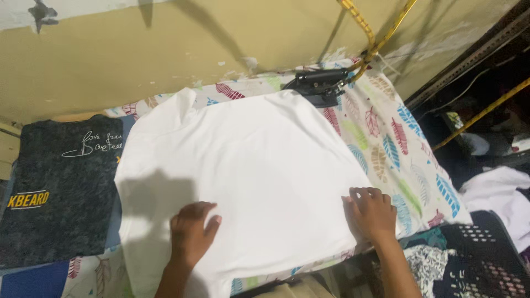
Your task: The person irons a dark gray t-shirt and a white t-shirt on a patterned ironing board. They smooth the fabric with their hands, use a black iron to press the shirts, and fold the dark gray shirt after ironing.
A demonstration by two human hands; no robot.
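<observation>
White cloth (248,171) lies flat across the leaf-print sheet (397,138); left hand (190,234) presses it, fingers spread, while right hand (372,212) rests flat at its edge. Dark shirt (58,193) sits beside.

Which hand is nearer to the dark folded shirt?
Left. The left hand rests on the white garment close beside the dark folded shirt; the right hand presses the garment's far edge.
</observation>
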